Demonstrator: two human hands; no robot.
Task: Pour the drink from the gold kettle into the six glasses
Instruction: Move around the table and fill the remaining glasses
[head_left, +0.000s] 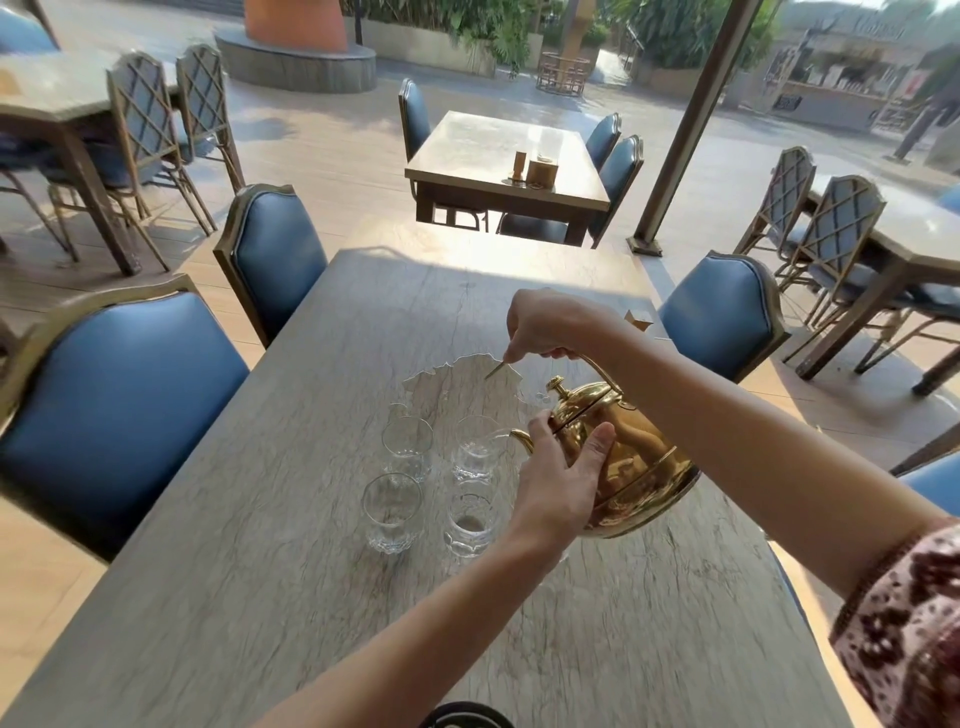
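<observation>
The gold kettle (631, 467) hangs tilted above the table, its spout pointing left over a clear glass (475, 453). My right hand (550, 327) grips the kettle's handle from above. My left hand (558, 478) presses against the kettle's lid and side. Three more clear glasses stand close by: one at the back left (408, 447), one at the front left (392, 512), one at the front right (470, 525). Further glasses behind them are faint and partly hidden. All sit by a clear glass tray (457, 379).
The grey wooden table (260, 597) has blue padded chairs on the left (119, 410) and the right (722, 312). A small brown box (638, 317) lies near the table's right edge. More tables and chairs stand beyond on the patio.
</observation>
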